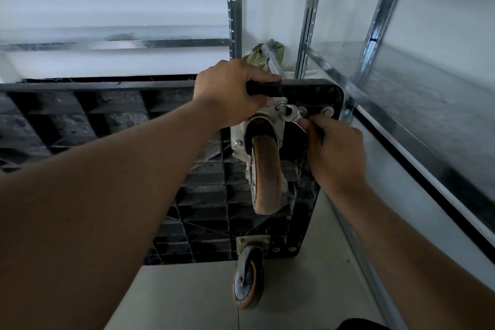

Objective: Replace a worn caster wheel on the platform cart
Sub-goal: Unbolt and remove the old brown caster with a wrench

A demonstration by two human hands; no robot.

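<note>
L hand (227, 92) round cart edge (308, 88), R hand (334, 150) round wrench (292, 115)

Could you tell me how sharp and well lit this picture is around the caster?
Head view: dim light, the cart underside in shadow; the caster wheel, left hand and right hand fairly sharp; the shelf at right smeared with blur; wide-angle distortion tilts the shelf uprights.
</note>
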